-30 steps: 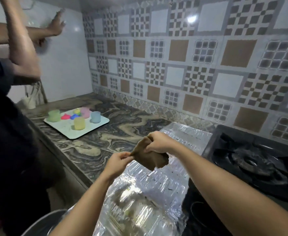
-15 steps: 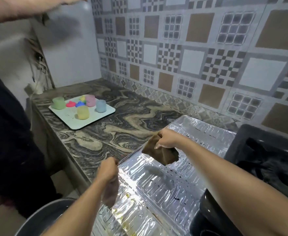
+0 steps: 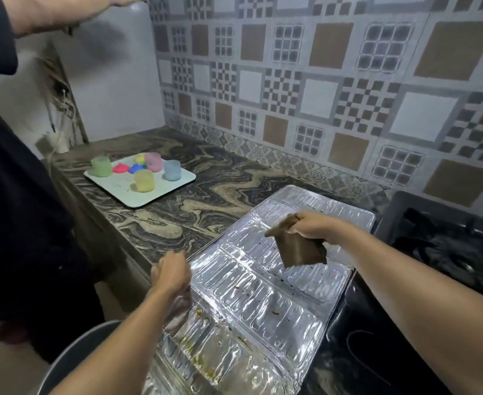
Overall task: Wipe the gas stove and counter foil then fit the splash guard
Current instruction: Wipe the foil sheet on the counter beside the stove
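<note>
Brown cloth (image 3: pixel 300 248), soft and limp, is dangling mid-frame from the right hand (image 3: pixel 314 228), which is pinching its top corner. Left hand (image 3: pixel 173 273) is closing on the thin, crinkly foil (image 3: pixel 263 295) covering the worktop (image 3: pixel 177 218) at its left edge; it looks likely to tear, so pressing it flat there seems wise.

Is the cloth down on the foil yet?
No, the right hand holds the brown cloth hanging above the foil, whose food specks still show; the left hand grips the foil's edge.

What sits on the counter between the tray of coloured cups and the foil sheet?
Nothing: in the head view, only bare marbled counter separates the tray from the foil sheet.
</note>
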{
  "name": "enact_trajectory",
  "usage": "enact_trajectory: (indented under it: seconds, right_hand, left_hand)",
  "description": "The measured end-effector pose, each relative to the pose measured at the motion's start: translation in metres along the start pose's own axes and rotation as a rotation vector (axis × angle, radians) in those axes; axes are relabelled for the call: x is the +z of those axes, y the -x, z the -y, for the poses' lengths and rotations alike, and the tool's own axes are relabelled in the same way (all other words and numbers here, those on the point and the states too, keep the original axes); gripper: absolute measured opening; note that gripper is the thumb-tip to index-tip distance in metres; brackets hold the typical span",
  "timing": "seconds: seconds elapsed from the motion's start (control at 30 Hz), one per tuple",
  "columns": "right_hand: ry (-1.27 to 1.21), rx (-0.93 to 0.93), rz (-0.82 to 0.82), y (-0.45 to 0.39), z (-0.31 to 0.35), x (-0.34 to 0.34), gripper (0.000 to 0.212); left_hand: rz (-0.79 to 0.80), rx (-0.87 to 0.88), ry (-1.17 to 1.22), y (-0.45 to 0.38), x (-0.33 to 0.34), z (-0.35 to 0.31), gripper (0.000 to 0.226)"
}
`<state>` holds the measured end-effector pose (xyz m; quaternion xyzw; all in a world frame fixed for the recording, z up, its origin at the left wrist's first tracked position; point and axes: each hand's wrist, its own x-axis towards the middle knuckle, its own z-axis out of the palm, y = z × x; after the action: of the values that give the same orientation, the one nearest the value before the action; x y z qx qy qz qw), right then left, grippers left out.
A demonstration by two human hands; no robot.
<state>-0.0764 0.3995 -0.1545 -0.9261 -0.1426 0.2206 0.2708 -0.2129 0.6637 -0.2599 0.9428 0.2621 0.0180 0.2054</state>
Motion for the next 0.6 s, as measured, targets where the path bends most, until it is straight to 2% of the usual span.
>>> enact_trajectory:
  seconds: [0.13, 0.23, 0.33, 0.4, 0.47, 0.53, 0.6]
  right_hand:
    - [0.001, 0.009, -0.138, 0.0, -0.022, -0.028, 0.022]
    - [0.103, 0.042, -0.288, -0.015, -0.038, -0.057, 0.028]
    - [0.105, 0.1, -0.386, -0.06, -0.057, -0.083, 0.026]
    - [0.124, 0.097, -0.514, -0.087, -0.056, -0.096, 0.019]
    - [0.12, 0.07, -0.629, -0.119, -0.05, -0.102, 0.026]
    - [0.115, -0.003, -0.669, -0.156, -0.046, -0.101, 0.028]
    - [0.096, -0.047, -0.628, -0.191, -0.047, -0.094, 0.03]
  left_hand:
    - [0.159, 0.275, -0.183, -0.004, 0.014, -0.03, 0.068]
    - [0.299, 0.417, -0.305, -0.012, 0.024, -0.054, 0.076]
    - [0.388, 0.403, -0.283, -0.029, 0.038, -0.072, 0.078]
    - [0.403, 0.4, -0.257, -0.037, 0.041, -0.079, 0.079]
    - [0.406, 0.384, -0.225, -0.046, 0.045, -0.081, 0.082]
    - [0.41, 0.356, -0.236, -0.055, 0.053, -0.083, 0.096]
    - [0.417, 0.369, -0.278, -0.061, 0.059, -0.081, 0.12]
